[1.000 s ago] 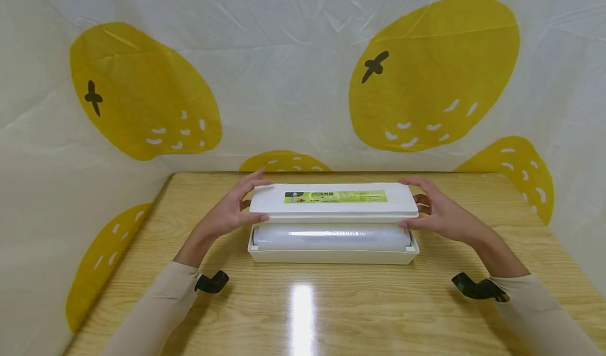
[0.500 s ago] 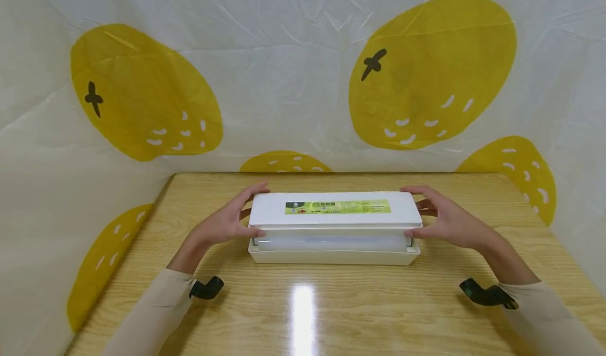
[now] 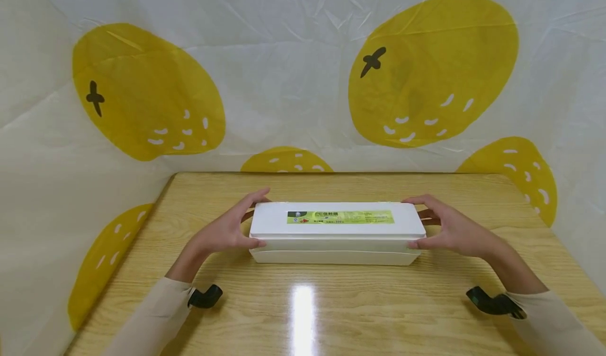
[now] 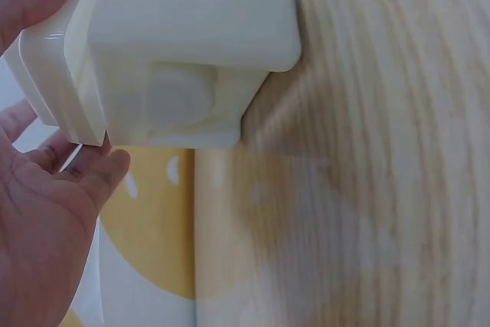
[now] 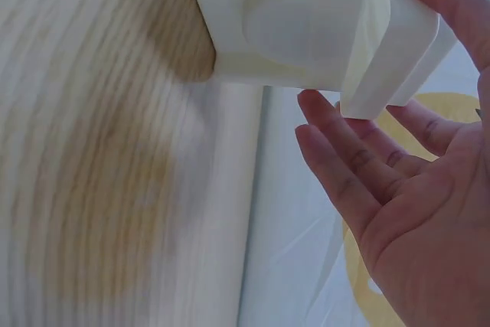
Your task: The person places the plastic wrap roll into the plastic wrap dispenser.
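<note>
A white cling film box lid with a green-yellow label lies over the cream cling film box base on the table. The film roll can hardly be made out between them. My left hand grips the lid's left end, thumb on the front edge and fingers behind. At the other end my right hand holds it the same way. In the left wrist view, the lid overlaps the upper part of the base. The right wrist view shows the lid's end between thumb and fingers.
The wooden table extends around the box, with a bright reflection in front. A pale curtain printed with large yellow fruit hangs behind and to the left. Dark curved pieces stick out from both sleeve cuffs.
Both hands have lowered the lid and brought it toward the front, onto the base. The film roll, visible earlier, is now mostly covered. The base has stayed in place.
</note>
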### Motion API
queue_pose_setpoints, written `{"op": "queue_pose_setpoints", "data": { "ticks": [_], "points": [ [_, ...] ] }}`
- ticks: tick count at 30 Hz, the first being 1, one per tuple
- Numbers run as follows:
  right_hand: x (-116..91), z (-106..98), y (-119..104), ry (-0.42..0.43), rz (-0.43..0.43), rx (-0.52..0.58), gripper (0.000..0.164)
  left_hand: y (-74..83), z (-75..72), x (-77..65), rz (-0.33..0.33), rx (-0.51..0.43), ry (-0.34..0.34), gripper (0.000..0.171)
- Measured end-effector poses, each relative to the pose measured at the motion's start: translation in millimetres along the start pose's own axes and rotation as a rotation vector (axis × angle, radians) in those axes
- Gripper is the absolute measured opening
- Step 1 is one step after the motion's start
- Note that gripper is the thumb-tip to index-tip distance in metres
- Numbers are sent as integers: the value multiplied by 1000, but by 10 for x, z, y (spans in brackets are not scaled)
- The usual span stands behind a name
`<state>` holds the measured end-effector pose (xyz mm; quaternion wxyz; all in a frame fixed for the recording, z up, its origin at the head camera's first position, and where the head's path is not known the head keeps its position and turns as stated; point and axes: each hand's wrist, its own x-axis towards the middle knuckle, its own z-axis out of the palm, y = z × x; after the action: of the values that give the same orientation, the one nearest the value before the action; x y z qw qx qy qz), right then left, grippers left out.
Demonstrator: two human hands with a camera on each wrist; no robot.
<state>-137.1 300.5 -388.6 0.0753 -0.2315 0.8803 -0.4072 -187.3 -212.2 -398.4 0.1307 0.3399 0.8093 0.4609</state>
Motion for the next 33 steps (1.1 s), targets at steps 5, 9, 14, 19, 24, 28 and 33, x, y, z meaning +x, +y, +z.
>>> {"op": "queue_pose_setpoints", "data": {
  "ticks": [5,9,14,19,24,28,33],
  "points": [
    [-47,30,-20,-2,10,-23,81,10,32,-55,19,33,3,110],
    [-76,57,-18,-2,4,-34,82,7,57,-86,24,46,1,109],
    [-102,83,-13,4,-10,-29,82,-11,84,-106,33,75,-1,108],
    [-134,84,-49,11,-13,-58,81,-12,103,-128,43,97,-6,108],
    [-167,91,-83,13,-20,-55,81,-1,114,-145,41,131,-5,108],
    [-186,120,-82,24,-44,-76,82,11,117,-155,49,153,-4,109],
    [-190,162,-82,39,-58,-112,83,12,113,-171,66,167,-3,110]
  ]
}}
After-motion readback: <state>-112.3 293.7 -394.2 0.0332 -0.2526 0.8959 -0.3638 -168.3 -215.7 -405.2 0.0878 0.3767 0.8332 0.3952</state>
